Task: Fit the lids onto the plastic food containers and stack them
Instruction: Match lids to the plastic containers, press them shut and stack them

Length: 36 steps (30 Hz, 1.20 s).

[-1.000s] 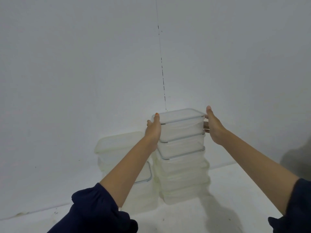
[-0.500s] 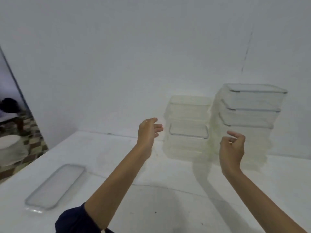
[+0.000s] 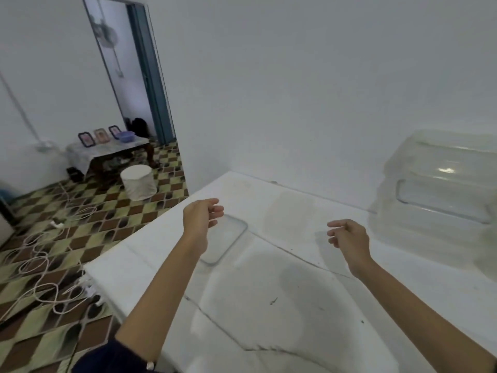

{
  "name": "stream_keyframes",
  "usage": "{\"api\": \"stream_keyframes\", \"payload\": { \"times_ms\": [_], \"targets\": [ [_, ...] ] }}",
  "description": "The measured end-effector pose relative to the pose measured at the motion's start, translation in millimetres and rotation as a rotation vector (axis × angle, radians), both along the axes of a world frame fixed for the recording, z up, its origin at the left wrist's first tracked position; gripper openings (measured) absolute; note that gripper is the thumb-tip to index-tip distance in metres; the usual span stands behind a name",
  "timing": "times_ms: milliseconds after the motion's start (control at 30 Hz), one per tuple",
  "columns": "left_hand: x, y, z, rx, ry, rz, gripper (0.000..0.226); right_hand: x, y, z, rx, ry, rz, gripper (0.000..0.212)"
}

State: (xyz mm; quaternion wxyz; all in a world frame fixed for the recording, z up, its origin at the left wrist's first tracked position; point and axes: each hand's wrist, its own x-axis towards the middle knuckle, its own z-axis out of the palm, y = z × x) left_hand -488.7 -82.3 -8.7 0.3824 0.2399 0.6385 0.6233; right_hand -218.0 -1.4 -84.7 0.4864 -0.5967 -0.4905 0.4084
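Hovering above the white table (image 3: 269, 305), the left hand (image 3: 200, 222) has its fingers loosely curled and grips nothing. The right hand (image 3: 349, 238) hangs over the table too, farther toward its right side, fingers likewise slack and bent, empty. One clear lid (image 3: 228, 243) lies flat on the table near its left edge, partly hidden behind the left hand; whether that hand touches it cannot be told. The stacked plastic containers (image 3: 435, 200) stand at the table's far right end against the wall, blurred, well apart from both hands.
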Motion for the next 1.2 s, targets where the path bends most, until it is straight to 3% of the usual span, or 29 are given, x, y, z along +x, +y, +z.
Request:
{"api": "stream_keyframes", "payload": {
  "times_ms": [233,533,833,1033,1133,1200],
  "targets": [
    [24.0,41.7,-65.1,-0.195,-0.147,-0.053,0.015,-33.9,76.5,-10.3,-0.143,0.048,-0.068,0.028],
    [89.0,96.1,-108.5,-0.230,-0.179,-0.122,0.046,-48.4,160.9,-17.3,-0.220,-0.163,0.016,0.038],
    [100.9,153.2,-101.1,-0.317,0.057,-0.166,0.052,-61.8,189.4,-21.1,-0.206,-0.357,0.180,0.035],
    [107.6,158.9,-88.1,-0.256,0.126,-0.225,0.052,-38.7,160.9,-10.5,-0.166,-0.439,-0.033,0.037],
    [122.0,146.9,-78.7,-0.216,0.057,-0.267,0.048,-19.3,129.9,1.2,-0.173,-0.513,-0.237,0.037],
    [135.9,133.2,-71.7,-0.173,0.015,-0.306,0.046,-3.1,104.9,8.0,-0.196,-0.463,-0.357,0.036]
  ]
}}
